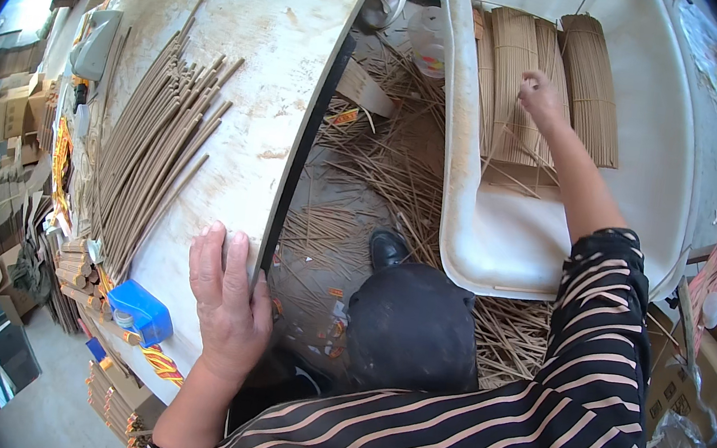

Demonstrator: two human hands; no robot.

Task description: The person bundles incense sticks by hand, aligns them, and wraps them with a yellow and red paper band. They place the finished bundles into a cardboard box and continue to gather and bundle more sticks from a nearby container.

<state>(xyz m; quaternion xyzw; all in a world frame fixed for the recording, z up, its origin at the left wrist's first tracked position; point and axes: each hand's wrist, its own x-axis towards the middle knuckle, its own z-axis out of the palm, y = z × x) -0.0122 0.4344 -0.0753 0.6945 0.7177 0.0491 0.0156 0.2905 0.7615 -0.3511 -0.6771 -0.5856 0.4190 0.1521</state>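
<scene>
My left hand [227, 306] lies on the edge of the white table [280, 62], fingers stretched out and holding nothing. A loose, fanned row of brown incense sticks [159, 137] is spread on the tabletop beyond it. My right hand [543, 102] reaches into a white tub [510, 265], over tied bundles of thin incense sticks [507, 90]. Its fingers are curled closed; whether anything is between them is hidden. Another tied bundle [591, 91] lies on the right inside the tub. A few loose sticks [520, 183] lie near the bundles' close ends.
A blue plastic tape dispenser [140, 312] and short stick bundles [78, 266] are at the table's left edge. Many broken sticks [383, 173] litter the floor between table and tub. A black stool seat [413, 329] or covered knee is in front of me. Cardboard boxes [14, 114] stand far left.
</scene>
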